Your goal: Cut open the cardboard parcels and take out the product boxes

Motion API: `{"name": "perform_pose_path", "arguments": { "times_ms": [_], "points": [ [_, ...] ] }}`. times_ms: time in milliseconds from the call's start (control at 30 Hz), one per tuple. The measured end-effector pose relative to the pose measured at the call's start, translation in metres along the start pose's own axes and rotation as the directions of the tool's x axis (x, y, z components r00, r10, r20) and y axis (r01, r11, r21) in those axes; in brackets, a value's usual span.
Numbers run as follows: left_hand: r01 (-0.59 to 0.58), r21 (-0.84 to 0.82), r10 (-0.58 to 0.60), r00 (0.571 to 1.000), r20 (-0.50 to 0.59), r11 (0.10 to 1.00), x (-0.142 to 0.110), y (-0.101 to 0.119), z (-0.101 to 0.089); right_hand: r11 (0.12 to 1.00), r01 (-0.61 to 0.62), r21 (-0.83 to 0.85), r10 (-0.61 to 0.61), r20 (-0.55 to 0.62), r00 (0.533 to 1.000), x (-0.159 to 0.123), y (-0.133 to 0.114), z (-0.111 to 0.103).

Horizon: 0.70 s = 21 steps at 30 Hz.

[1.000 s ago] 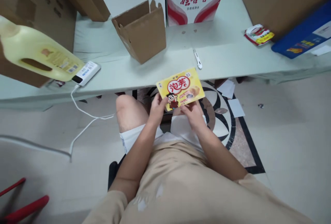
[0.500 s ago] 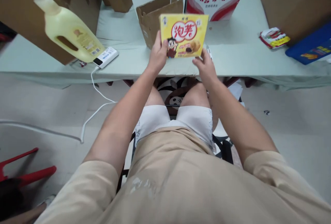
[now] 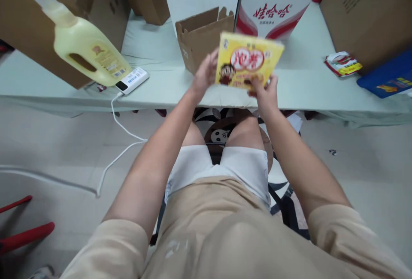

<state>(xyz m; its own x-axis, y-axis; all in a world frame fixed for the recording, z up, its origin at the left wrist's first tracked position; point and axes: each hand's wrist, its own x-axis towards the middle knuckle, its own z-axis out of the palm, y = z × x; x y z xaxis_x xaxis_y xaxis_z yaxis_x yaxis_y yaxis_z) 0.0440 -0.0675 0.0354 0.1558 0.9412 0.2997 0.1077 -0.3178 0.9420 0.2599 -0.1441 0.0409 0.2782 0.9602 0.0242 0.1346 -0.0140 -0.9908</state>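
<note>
A yellow puff snack box [image 3: 246,62] with red lettering, a cartoon figure and a picture of a puff is held above the front of the table, tilted and slightly blurred. My right hand [image 3: 266,94] grips its lower right part, thumb on the printed front and the other fingers partly hidden. Beside the left edge is my left hand [image 3: 206,75], its fingers loosely apart and smeared; whether they touch the box is unclear. Just behind stands an open cardboard box [image 3: 206,34], partly covered by the snack box.
A yellow jug-like bottle [image 3: 90,49] and a white power bank [image 3: 132,80] with a cable are at left. A white-and-red carton [image 3: 273,15] stands behind. To the right are a snack packet [image 3: 343,63], a blue package [image 3: 388,77] and a large brown carton [image 3: 367,17].
The snack box has shifted right and tilted clockwise. My right thumb now lies on its front; my left thumb has come off the front. The view has shifted slightly.
</note>
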Motion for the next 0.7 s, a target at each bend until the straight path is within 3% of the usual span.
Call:
{"name": "perform_pose_path", "arguments": {
  "times_ms": [67,133,267,400,467,533,633,700],
  "points": [
    [0.059,0.166,-0.071,0.995,0.067,0.984,-0.013,-0.028,0.004,0.963,-0.236,0.126,0.244,-0.047,0.969,-0.002,0.028,-0.012],
    [0.070,0.262,-0.086,0.995,0.050,0.963,-0.020,-0.051,0.005,0.929,-0.330,0.166,0.350,-0.108,0.930,0.002,0.047,-0.031],
    [0.061,0.502,-0.089,0.995,0.032,0.863,-0.028,-0.071,-0.001,0.924,-0.368,0.105,0.382,-0.303,0.873,0.038,0.060,-0.085],
    [0.021,0.686,-0.123,0.987,0.100,0.727,-0.035,-0.072,0.000,0.876,-0.466,-0.127,0.372,-0.439,0.818,0.092,0.058,-0.133],
    [0.000,0.748,-0.145,0.981,0.128,0.663,-0.037,-0.072,0.002,0.824,-0.480,-0.301,0.310,-0.470,0.826,0.114,0.058,-0.144],
    [-0.035,0.837,-0.174,0.973,0.154,0.547,-0.037,-0.073,0.003,0.756,-0.451,-0.476,0.233,-0.448,0.863,0.131,0.061,-0.145],
    [-0.097,0.927,-0.202,0.963,0.180,0.363,-0.035,-0.075,0.003,0.537,-0.426,-0.728,0.176,-0.397,0.901,0.161,0.070,-0.137],
    [-0.109,0.942,-0.205,0.962,0.180,0.318,-0.035,-0.076,0.002,0.376,-0.417,-0.827,0.149,-0.390,0.909,0.188,0.074,-0.133]
  ]
}}
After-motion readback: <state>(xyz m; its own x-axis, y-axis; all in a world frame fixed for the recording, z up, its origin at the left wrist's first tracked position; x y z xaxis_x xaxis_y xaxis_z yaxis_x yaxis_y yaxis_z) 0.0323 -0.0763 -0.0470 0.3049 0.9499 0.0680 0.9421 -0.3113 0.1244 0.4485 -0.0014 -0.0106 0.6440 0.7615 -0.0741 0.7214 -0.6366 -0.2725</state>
